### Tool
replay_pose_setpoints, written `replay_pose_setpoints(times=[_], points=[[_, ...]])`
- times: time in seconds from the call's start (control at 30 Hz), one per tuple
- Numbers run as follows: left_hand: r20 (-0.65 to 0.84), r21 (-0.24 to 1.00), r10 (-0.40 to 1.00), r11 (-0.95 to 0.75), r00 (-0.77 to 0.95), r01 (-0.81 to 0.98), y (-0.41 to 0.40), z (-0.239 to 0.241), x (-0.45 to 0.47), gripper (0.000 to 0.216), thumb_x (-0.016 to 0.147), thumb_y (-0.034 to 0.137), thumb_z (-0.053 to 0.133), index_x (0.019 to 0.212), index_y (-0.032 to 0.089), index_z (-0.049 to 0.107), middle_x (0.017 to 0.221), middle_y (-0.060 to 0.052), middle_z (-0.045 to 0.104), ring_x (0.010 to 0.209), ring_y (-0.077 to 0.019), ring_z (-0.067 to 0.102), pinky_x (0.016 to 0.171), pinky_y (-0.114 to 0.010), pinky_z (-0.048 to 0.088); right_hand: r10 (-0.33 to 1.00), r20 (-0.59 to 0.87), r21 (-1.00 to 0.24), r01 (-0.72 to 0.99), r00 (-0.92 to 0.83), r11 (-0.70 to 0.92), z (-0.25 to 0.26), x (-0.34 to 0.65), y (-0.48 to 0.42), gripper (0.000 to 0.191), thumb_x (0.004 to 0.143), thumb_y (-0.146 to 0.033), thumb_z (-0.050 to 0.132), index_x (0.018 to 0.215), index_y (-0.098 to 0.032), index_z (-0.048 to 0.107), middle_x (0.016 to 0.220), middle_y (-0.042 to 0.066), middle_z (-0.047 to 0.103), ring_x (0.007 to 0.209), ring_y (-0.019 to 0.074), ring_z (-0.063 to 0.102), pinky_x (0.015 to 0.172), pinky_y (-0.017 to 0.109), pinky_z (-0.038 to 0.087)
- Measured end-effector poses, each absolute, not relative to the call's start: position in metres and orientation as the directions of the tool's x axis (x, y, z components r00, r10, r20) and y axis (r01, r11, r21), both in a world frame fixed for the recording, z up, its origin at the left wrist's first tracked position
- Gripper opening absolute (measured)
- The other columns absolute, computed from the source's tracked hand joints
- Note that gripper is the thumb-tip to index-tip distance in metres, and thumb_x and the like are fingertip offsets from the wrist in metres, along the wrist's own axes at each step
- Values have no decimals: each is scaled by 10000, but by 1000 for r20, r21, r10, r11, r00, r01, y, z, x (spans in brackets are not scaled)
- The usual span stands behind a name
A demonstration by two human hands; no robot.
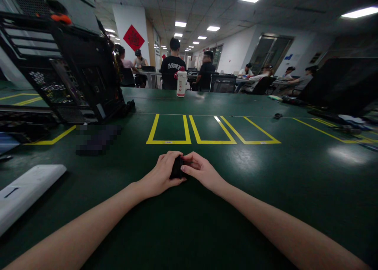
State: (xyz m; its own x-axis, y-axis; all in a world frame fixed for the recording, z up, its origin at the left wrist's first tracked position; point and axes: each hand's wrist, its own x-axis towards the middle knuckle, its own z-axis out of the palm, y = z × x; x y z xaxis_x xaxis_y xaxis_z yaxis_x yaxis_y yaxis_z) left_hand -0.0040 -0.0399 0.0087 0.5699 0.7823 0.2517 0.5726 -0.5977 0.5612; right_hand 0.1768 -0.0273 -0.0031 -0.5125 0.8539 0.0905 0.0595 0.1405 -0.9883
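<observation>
A small black object (177, 168) rests on the dark green table (265, 175) straight ahead of me. My left hand (161, 174) curls round its left side. My right hand (199, 171) closes on its right side, fingers folded over the top. Most of the object is hidden between the two hands, so I cannot name it. Both forearms stretch out over the table towards it.
Yellow taped rectangles (168, 129) lie just beyond the hands. An open black computer case (73, 73) stands at the left, a white flat device (26, 189) lies near left, a white bottle (181, 83) farther back. Several people sit and stand at tables behind.
</observation>
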Motion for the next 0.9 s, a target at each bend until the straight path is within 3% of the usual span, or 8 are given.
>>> replay_pose_setpoints(times=[0.2, 0.47, 0.63, 0.9], points=[[250, 571, 790, -587, 560, 574, -39, 8, -4, 532, 751, 285, 593, 1194, 234, 304, 1170, -82, 412, 1068, -262, 411, 881, -446, 391, 853, 33, -983, 136, -521, 122, -4, 178, -26, 298, 762, -317, 558, 1022, -197, 479, 1033, 48, 529, 925, 184, 560, 804, 382, 473], [270, 565, 780, -603, 565, 563, -41, 10, -4, 513, 754, 261, 586, 1185, 248, 309, 1162, -76, 421, 1056, -263, 426, 877, -454, 387, 799, 91, -992, 17, -594, 126, -2, 181, -29, 310, 730, -215, 605, 998, -220, 448, 1041, 19, 517, 1008, 171, 532, 872, 370, 448], [267, 581, 782, -597, 563, 553, -40, 10, -5, 530, 755, 286, 589, 1197, 261, 298, 1175, -73, 423, 1069, -269, 431, 859, -455, 408, 836, 98, -986, 60, -540, 154, 1, 178, -29, 182, 789, -290, 525, 947, -209, 483, 959, 9, 528, 921, 161, 553, 814, 362, 471], [273, 575, 780, -602, 563, 555, -39, 9, -4, 523, 754, 295, 589, 1191, 248, 306, 1164, -81, 432, 1066, -272, 439, 862, -468, 402, 857, 78, -971, 156, -509, 181, -3, 176, -29, 257, 806, -303, 496, 1048, -219, 472, 1048, 37, 513, 1002, 180, 512, 874, 394, 431]])
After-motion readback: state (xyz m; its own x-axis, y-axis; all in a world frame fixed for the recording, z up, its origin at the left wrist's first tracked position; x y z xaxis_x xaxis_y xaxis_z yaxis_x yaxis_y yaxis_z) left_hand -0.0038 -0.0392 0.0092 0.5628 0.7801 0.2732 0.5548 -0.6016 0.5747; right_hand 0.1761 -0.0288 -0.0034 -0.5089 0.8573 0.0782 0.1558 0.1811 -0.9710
